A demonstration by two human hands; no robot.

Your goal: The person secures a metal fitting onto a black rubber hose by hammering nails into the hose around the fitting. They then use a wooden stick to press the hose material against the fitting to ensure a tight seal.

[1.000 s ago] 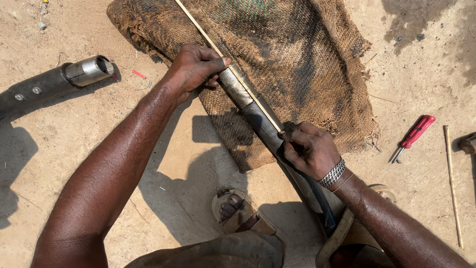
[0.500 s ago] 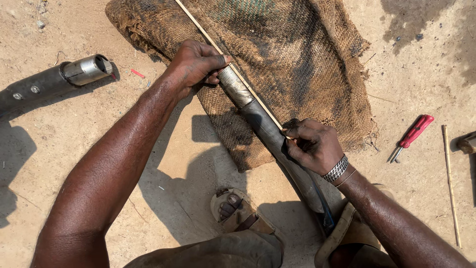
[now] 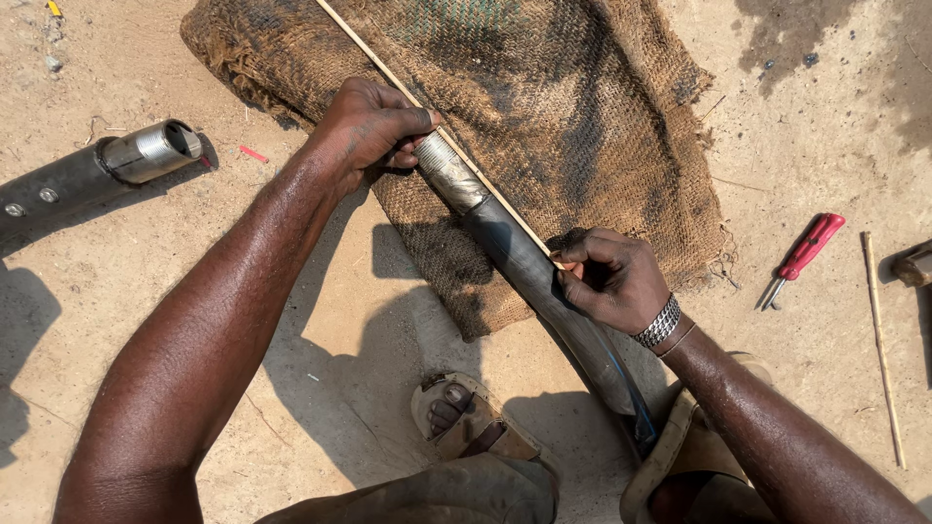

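Coarse brown burlap sacking (image 3: 582, 126) is lying spread on the sandy ground (image 3: 369, 291), and across it a dark pipe with a silvery threaded metal end (image 3: 495, 243) is running diagonally from upper left toward the person's lap. The left hand (image 3: 369, 126) is curling over the threaded end, its fingers closed around the metal and its thumb pressing a thin pale wooden stick (image 3: 427, 107) against the pipe. That stick is lying along the pipe's upper side, reaching up past the top of the sacking. The right hand (image 3: 612, 277), wearing a silver link bracelet (image 3: 658, 323) at the wrist, is gripping the black middle of the pipe, with fingertips pinching the stick's lower end against it. Below the pipe, a foot in a worn tan sandal (image 3: 466, 422) is resting on the ground. To the left, well apart, a second black pipe with a threaded metal end (image 3: 107, 170) is lying on the sand. To the right, a red-handled screwdriver (image 3: 801, 257) is lying near another thin stick (image 3: 883, 349).
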